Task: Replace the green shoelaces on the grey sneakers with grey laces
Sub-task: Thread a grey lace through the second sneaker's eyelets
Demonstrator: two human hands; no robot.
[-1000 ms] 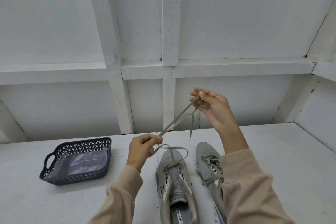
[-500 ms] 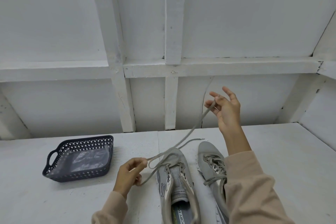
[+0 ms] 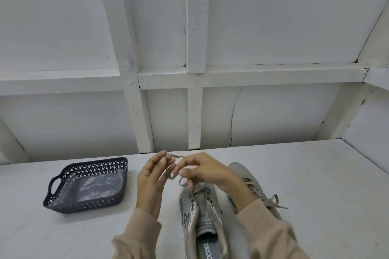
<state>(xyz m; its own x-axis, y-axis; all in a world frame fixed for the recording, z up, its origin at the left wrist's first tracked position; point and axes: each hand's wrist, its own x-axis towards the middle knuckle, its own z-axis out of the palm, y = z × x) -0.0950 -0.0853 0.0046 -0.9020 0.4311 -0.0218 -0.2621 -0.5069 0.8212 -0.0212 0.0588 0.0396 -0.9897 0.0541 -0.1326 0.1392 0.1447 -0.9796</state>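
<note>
Left fingers [image 3: 160, 156], right fingers [image 3: 189, 159] around grey lace [image 3: 176, 156]

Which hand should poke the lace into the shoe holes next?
Probably the right hand: it pinches the grey lace above the eyelets of the sneaker. The left hand holds it off to the side.

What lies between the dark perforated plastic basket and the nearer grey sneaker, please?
In the head view, only the person's left hand and beige sleeve, above bare white tabletop.
</note>
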